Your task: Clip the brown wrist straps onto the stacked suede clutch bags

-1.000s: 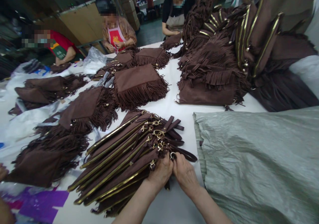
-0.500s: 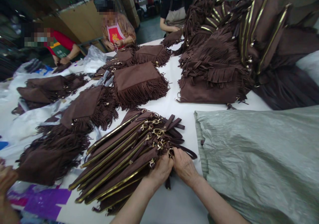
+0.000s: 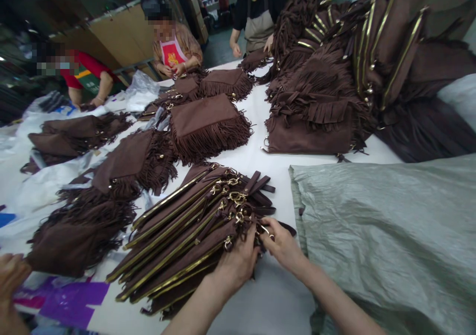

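Shifted rightward, right hand (image 3: 284, 245) pinches brown pouch's gold clasp (image 3: 265, 229).

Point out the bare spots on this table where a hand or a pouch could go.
Bare white table lies between the fanned pouches, the fringed bag, the big bag pile and the grey sack. Another strip runs at the near edge below both hands, left hand, right hand. The left side is crowded with fringed bags and plastic.
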Demonstrator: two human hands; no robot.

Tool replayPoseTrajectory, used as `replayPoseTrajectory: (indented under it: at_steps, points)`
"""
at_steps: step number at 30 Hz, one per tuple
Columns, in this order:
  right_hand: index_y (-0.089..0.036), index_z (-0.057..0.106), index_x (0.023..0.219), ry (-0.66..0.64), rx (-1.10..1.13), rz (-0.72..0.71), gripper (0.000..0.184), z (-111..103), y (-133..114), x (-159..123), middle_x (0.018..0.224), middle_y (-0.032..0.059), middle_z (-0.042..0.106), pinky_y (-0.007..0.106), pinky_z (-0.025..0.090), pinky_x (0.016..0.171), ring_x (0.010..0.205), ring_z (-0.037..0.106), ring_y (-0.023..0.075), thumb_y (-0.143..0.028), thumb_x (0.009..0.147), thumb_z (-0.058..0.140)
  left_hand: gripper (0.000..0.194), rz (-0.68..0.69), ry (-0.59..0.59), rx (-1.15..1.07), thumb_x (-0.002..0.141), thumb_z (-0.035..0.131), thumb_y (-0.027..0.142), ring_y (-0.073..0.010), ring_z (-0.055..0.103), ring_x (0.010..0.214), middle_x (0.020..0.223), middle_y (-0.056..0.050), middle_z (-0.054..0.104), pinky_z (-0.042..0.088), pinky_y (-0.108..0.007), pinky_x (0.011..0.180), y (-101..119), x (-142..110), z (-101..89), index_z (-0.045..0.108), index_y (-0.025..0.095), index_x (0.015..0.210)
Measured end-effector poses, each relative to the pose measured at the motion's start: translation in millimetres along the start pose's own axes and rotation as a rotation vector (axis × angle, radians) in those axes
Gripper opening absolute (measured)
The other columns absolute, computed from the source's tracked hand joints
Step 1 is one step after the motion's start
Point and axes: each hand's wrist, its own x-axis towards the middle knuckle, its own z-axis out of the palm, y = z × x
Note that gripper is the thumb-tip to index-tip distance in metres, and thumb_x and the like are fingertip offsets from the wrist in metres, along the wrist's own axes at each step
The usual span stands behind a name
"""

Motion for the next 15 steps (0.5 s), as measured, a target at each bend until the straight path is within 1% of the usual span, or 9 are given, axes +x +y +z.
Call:
replayPoseTrajectory:
  at_steps: [2,4,5,6,7,8,11,13,15]
  points:
    - [-0.018,0.047,0.089,-0.079,0.112,0.065,0.017,-11,-15,13,0.050,-0.0088,0.044,0.018,0.038,0.039,0.039,0.044,0.0082,-0.015,0.074,0.039,0.054,0.190,0.119,0.082,0.082,0.039,0.013,-0.0300,0.031,0.126,0.135,-0.019,0.037,0.038,-0.045,0.098,1,-25,1.8,0.025,0.006,0.134]
    - [-0.018,0.046,0.082,-0.147,0.193,0.120,0.013,-19,-29,27,0.046,-0.0108,0.041,0.016,0.032,0.033,0.034,0.038,0.0063,-0.014,0.070,0.041,0.057,0.409,0.223,0.110,0.078,0.036,0.004,-0.0284,0.025,0.129,0.135,-0.016,0.039,0.038,-0.039,0.100,-2,-51,9.1,0.025,0.004,0.134]
    - [-0.018,0.046,0.080,-0.176,0.220,0.142,0.013,-21,-35,34,0.044,-0.0111,0.040,0.016,0.031,0.032,0.032,0.036,0.0058,-0.014,0.069,0.041,0.058,0.468,0.243,0.112,0.076,0.036,0.002,-0.0279,0.024,0.129,0.133,-0.015,0.041,0.038,-0.036,0.100,-4,-61,14.3,0.026,0.003,0.133]
    - [-0.017,0.046,0.078,-0.200,0.239,0.158,0.012,-23,-41,41,0.043,-0.0111,0.041,0.016,0.030,0.031,0.031,0.035,0.0054,-0.014,0.068,0.042,0.059,0.468,0.241,0.114,0.076,0.037,0.001,-0.0277,0.024,0.130,0.133,-0.015,0.042,0.038,-0.035,0.100,-7,-69,19.9,0.026,0.003,0.133]
    - [-0.017,0.047,0.077,-0.221,0.250,0.167,0.011,-25,-46,47,0.043,-0.0108,0.042,0.016,0.030,0.030,0.031,0.035,0.0053,-0.014,0.068,0.043,0.059,0.416,0.226,0.115,0.076,0.037,0.002,-0.0275,0.024,0.129,0.133,-0.015,0.042,0.038,-0.035,0.100,-9,-73,25.4,0.025,0.003,0.134]
    - [-0.017,0.048,0.077,-0.238,0.251,0.169,0.010,-26,-51,53,0.042,-0.0104,0.043,0.016,0.030,0.030,0.031,0.035,0.0052,-0.014,0.068,0.043,0.059,0.329,0.208,0.114,0.078,0.038,0.003,-0.0271,0.026,0.129,0.133,-0.016,0.041,0.039,-0.036,0.100,-11,-73,30.2,0.023,0.003,0.135]
    - [-0.016,0.052,0.073,-0.260,0.199,0.138,0.007,-32,-59,67,0.041,-0.0100,0.043,0.016,0.030,0.032,0.033,0.037,0.0057,-0.014,0.068,0.047,0.052,0.082,0.110,0.049,0.084,0.035,0.011,-0.0266,0.037,0.123,0.132,-0.018,0.042,0.042,-0.040,0.096,-11,-55,36.3,0.025,0.007,0.134]
    - [-0.017,0.053,0.069,-0.237,0.120,0.091,0.004,-38,-58,75,0.042,-0.0096,0.043,0.017,0.031,0.036,0.037,0.039,0.0064,-0.014,0.066,0.052,0.047,-0.030,-0.036,-0.061,0.085,0.035,0.016,-0.0268,0.043,0.119,0.130,-0.017,0.045,0.041,-0.042,0.095,-6,-34,31.9,0.032,0.010,0.132]
    - [-0.017,0.054,0.070,-0.164,0.012,0.036,0.004,-43,-53,80,0.049,-0.0072,0.049,0.020,0.037,0.046,0.046,0.046,0.0087,-0.015,0.066,0.056,0.047,-0.140,-0.200,-0.195,0.084,0.039,0.020,-0.0264,0.043,0.119,0.131,-0.015,0.044,0.038,-0.040,0.098,0,-15,23.8,0.035,0.012,0.130]
